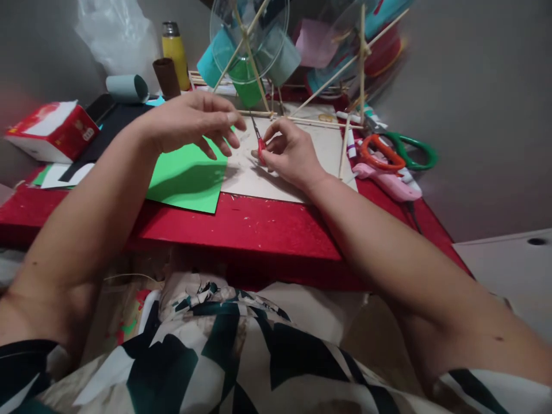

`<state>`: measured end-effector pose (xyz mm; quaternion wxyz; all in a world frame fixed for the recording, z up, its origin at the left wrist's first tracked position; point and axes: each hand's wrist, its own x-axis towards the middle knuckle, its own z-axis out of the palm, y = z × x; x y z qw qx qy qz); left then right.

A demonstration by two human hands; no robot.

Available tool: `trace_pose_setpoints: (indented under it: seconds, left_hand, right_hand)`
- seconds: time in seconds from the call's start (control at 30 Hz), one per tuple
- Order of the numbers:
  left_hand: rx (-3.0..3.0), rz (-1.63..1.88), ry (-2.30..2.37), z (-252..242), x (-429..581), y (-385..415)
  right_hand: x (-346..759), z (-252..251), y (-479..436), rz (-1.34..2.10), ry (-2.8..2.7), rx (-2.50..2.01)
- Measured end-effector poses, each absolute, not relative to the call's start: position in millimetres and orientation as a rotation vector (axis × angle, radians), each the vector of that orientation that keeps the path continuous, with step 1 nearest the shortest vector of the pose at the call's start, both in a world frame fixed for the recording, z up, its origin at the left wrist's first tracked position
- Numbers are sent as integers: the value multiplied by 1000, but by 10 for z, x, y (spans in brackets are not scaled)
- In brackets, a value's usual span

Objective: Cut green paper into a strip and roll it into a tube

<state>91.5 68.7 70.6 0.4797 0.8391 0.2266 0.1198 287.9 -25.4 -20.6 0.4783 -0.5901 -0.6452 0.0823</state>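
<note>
My right hand [290,150] is closed on a small red-handled cutter [260,145] whose thin metal tip points up toward the wooden sticks [302,119]. It rests on a beige board [276,172]. My left hand [194,122] hovers just left of it, fingers spread and loosely curved, holding nothing, above a green paper sheet [187,178]. Behind both hands stands a stick frame carrying a clear disc with teal and green paper cups [248,57].
The low red table [267,224] also holds orange and green scissors [397,150], a pink glue gun [390,181], a red tissue box [54,131], a yellow bottle [175,52], paper rolls [129,87] and black paper [112,123]. A white surface lies at right.
</note>
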Motion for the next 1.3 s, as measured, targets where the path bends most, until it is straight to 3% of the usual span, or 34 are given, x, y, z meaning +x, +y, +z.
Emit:
trace_pose_setpoints:
  seconds: [0.17, 0.33, 0.53, 0.87, 1.1, 1.3]
  left_hand:
    - [2072, 546, 586, 363, 862, 807]
    - [2111, 853, 564, 334, 716, 776]
    - [2309, 1035, 986, 420, 483, 958]
    - [2286, 506, 1889, 354, 41, 1298]
    - [2227, 356, 1908, 288, -38, 1323]
    - [2277, 331, 1811, 270, -14, 1340]
  right_hand:
    - [2869, -186, -251, 298, -1535, -1453]
    - [2829, -122, -259, 417, -1486, -1457]
    - [2771, -72, -216, 271, -1594, -1406]
    - [2942, -88, -190, 148, -1630, -1795]
    - [3081, -66, -193, 88, -1608, -1964]
    - [3150, -141, -137, 273, -1587, -1912]
